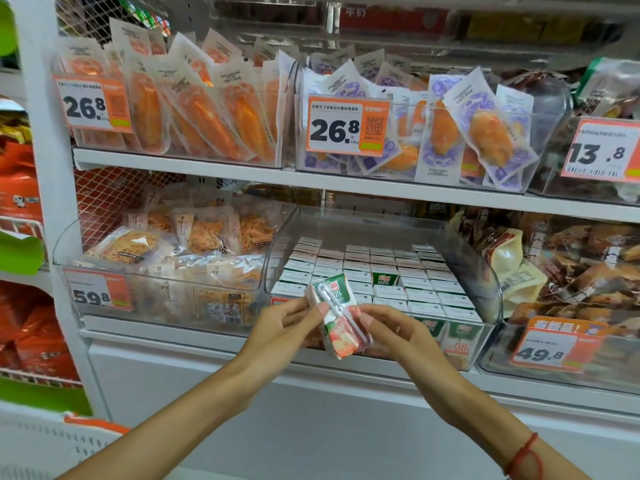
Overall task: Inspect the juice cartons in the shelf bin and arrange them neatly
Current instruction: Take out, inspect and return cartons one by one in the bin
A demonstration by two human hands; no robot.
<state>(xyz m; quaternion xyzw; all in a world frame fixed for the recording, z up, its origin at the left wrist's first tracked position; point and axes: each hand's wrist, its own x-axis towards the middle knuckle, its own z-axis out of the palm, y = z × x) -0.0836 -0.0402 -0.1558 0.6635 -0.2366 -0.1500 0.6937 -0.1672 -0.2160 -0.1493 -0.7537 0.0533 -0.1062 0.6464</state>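
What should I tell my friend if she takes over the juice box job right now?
Left hand: holds the left side of one juice carton, fingers curled round it.
Right hand: pinches the same carton's right side.
The carton is tilted, in front of the clear shelf bin, straw side facing the camera.
The cartons in the bin stand in rows; one gap in the middle shows a green carton sitting lower.
Done: one carton is out, being checked.
Left: put it back in line, probably in a free spot such as the gap, then check the others.
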